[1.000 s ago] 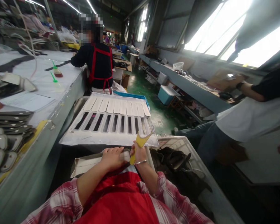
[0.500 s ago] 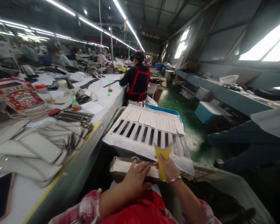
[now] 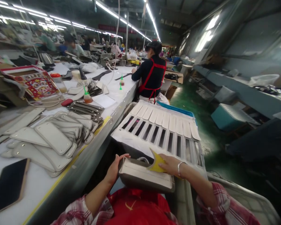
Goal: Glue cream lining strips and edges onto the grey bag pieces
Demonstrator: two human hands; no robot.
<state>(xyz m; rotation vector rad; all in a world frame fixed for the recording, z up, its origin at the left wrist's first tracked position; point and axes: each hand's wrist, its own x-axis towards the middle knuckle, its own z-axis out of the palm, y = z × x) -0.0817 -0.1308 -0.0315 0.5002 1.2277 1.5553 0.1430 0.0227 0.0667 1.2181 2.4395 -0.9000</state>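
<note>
On my lap lies a boxy grey bag piece (image 3: pixel 145 175) with a cream panel along its upper face. My left hand (image 3: pixel 113 170) rests against its left end, fingers stretched past the far corner and thumb raised. Pinched in my right hand (image 3: pixel 170 164) is a yellow flat piece (image 3: pixel 157 162) with a curved-in, pointed end. It sits over the far right edge of the bag piece; my fingers hide part of it. Just beyond stands a white slotted rack (image 3: pixel 128 139) with a row of cream strips (image 3: pixel 168 123) along its far side.
The workbench (image 3: pixel 107 120) to my left bears a pile of grey-white panels (image 3: pixel 52 137), a phone (image 3: pixel 9 184), glue bottles (image 3: pixel 87 96) and a red patterned box (image 3: pixel 38 82). A co-worker (image 3: pixel 152 73) in a red-strapped apron sits ahead. A teal box (image 3: pixel 229 117) stands on the green floor.
My left hand has gone from the top of the bag piece to its left end. The yellow piece has tipped from upright to slanting left over the edge. My view has turned left.
</note>
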